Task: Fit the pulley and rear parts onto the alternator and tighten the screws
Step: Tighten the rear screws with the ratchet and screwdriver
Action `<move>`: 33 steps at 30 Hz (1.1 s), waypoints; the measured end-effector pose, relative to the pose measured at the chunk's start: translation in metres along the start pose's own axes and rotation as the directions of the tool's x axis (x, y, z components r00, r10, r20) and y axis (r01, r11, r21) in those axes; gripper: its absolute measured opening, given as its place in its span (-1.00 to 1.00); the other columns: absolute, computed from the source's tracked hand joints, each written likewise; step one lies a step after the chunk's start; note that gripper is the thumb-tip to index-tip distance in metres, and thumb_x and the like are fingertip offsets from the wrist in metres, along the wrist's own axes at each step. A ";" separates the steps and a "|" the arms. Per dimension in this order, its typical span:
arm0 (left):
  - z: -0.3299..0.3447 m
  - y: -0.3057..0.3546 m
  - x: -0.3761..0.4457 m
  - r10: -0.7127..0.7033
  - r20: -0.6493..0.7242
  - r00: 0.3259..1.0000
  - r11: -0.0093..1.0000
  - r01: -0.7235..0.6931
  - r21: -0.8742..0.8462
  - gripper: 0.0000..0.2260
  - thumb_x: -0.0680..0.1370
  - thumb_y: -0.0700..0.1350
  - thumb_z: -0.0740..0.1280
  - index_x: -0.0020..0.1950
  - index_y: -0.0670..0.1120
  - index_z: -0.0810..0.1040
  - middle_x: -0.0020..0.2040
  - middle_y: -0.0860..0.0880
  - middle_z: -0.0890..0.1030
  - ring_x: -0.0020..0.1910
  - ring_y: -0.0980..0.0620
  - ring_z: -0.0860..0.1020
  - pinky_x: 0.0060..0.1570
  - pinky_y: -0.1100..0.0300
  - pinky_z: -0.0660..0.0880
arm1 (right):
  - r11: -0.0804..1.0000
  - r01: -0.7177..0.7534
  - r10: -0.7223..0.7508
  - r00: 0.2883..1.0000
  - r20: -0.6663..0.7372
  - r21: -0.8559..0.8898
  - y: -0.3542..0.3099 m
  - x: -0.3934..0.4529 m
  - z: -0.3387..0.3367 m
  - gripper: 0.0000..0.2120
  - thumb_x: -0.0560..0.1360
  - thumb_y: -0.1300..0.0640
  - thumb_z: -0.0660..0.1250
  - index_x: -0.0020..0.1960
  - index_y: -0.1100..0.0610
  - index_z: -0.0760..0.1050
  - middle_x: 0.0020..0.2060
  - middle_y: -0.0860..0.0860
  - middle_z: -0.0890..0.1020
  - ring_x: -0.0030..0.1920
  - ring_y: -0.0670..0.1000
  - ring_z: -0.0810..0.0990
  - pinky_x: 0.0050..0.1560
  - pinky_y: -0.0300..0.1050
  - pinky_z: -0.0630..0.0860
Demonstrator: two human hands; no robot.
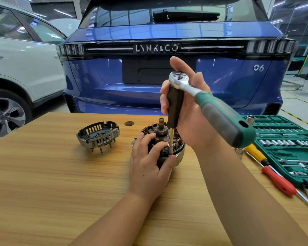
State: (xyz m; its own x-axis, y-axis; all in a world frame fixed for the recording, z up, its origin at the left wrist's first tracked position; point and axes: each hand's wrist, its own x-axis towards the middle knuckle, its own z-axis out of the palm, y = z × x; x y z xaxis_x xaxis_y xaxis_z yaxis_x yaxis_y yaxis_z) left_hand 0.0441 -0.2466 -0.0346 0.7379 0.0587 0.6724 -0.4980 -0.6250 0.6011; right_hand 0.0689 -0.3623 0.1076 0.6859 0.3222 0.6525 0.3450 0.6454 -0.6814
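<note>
Where the wooden table [43, 174] stretches widest, on its left half, the board lies bare from the near edge up to the far edge, and the slotted rear cover [98, 134] sits alone there, well apart from everything else, its pins pointing down at the wood. Right of it, near the table's middle, the alternator [174, 148] stands with its shaft end up and copper windings showing. On its near-left side the left hand [149, 162] wraps the housing, fingers curled over the top and thumb pressed to the rim beside the slim socket extension [170, 139], which stands upright on the alternator. Above, the right hand [188, 110] is raised with its forearm coming in from the lower right, fingers curled round the dark driver grip under the ratchet wrench [212, 102], whose green handle juts toward the near right. Further right, a yellow screwdriver [256, 153] and a red screwdriver [277, 180] lie just beside the open green socket set case [288, 139], crowding the table's right edge.
</note>
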 end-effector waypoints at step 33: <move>0.000 0.000 0.000 -0.032 0.025 0.999 0.999 0.031 0.025 -0.55 0.50 0.25 0.21 0.21 0.02 0.63 0.47 0.02 0.37 0.58 -0.01 0.09 0.48 -0.16 0.18 | 0.947 -0.060 -0.066 0.925 -0.374 -0.316 -0.010 -0.004 0.017 -0.74 0.51 0.11 0.42 0.14 0.18 0.51 -0.38 -0.02 0.51 -0.44 -0.07 0.41 -0.38 -0.22 0.42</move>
State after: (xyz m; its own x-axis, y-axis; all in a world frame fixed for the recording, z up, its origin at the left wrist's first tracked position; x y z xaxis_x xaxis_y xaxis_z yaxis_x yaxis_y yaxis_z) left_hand 0.0445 -0.2465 -0.0350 0.7647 0.0588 0.6417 -0.4634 -0.6418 0.6110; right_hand 0.0515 -0.3583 0.1174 0.8514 -0.0030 0.5246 0.4877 0.3726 -0.7895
